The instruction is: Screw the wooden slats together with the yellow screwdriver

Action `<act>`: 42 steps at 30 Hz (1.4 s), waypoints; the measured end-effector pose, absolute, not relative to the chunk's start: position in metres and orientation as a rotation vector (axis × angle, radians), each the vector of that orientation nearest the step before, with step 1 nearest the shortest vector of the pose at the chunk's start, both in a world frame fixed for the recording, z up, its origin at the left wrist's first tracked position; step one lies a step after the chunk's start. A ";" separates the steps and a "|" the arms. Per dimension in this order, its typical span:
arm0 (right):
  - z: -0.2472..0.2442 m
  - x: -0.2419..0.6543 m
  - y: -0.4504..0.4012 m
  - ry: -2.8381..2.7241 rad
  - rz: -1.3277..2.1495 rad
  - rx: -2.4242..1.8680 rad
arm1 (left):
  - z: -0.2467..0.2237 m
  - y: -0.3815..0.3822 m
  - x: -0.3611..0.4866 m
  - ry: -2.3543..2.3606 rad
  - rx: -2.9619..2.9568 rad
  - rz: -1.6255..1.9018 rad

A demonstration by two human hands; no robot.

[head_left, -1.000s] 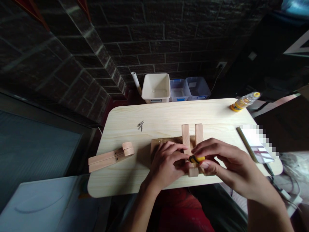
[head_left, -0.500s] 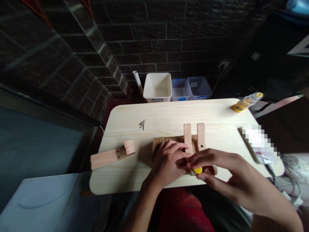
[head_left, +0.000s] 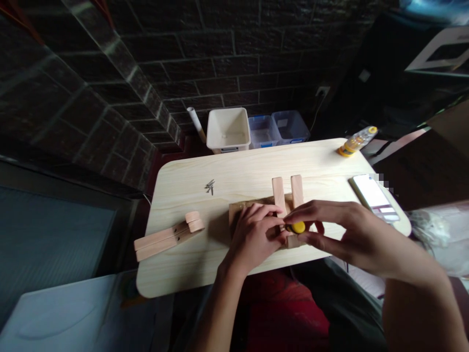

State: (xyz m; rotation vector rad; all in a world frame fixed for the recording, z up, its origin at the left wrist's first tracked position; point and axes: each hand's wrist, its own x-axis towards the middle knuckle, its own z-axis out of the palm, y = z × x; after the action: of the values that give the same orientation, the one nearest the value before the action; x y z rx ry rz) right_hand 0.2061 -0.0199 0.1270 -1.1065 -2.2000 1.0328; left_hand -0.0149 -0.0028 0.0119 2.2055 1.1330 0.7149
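Observation:
My right hand (head_left: 330, 225) pinches a small yellow-ended tool (head_left: 298, 227) between thumb and fingers, over the lower part of the wooden pieces. My left hand (head_left: 254, 234) lies beside it, its fingers reaching over a brown box (head_left: 234, 210) and pressing at the wooden pieces; what its fingertips grip is partly hidden. Two upright-looking wooden bars, a left one (head_left: 278, 190) and a right one (head_left: 297, 188), extend away from my hands across the box. The tool's tip is hidden between my hands.
Joined wooden pieces (head_left: 161, 240) lie at the table's left. Several screws (head_left: 210, 186) are behind the box. A clear bottle with yellow parts (head_left: 357, 142) and a phone (head_left: 375, 195) are at the right. Bins (head_left: 229, 128) stand beyond the table (head_left: 183, 181).
The camera view has shifted, so the table and its items appear moved left and slightly up. My right hand keeps its pinch on the yellow tool, with the fingers slightly changed.

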 end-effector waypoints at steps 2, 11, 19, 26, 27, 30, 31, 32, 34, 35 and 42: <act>0.124 0.208 -0.023 -2.124 1.079 -1.129 | 0.014 -0.003 -0.016 1.113 2.217 0.686; 0.116 0.211 -0.021 -1.970 1.311 -1.136 | 0.010 -0.004 -0.016 1.117 2.238 0.688; 0.119 0.205 -0.024 -2.064 1.348 -1.077 | 0.009 -0.004 -0.017 1.103 2.221 0.720; 0.118 0.207 -0.022 -2.045 1.359 -1.036 | 0.008 -0.002 -0.016 1.090 2.188 0.769; 0.118 0.208 -0.022 -2.036 1.360 -1.036 | 0.008 -0.001 -0.016 1.088 2.186 0.771; 0.118 0.210 -0.021 -2.003 1.363 -1.047 | 0.008 -0.001 -0.016 1.084 2.186 0.785; 0.118 0.211 -0.020 -1.994 1.364 -1.052 | 0.008 -0.001 -0.016 1.084 2.187 0.791; 0.118 0.212 -0.020 -1.987 1.365 -1.056 | 0.007 -0.001 -0.016 1.083 2.187 0.796; 0.117 0.213 -0.019 -1.977 1.363 -1.061 | 0.007 -0.001 -0.015 1.086 2.186 0.809; 0.116 0.213 -0.019 -1.970 1.361 -1.062 | 0.007 -0.001 -0.015 1.086 2.185 0.815; 0.112 0.219 -0.017 -1.935 1.288 -1.119 | 0.006 -0.001 -0.013 1.107 2.191 0.821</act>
State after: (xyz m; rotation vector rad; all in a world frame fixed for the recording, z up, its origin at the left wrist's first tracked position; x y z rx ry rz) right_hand 0.2189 -0.0170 0.1116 -1.1191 -1.9346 1.2877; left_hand -0.0128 -0.0011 0.0057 2.1908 1.1069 0.8214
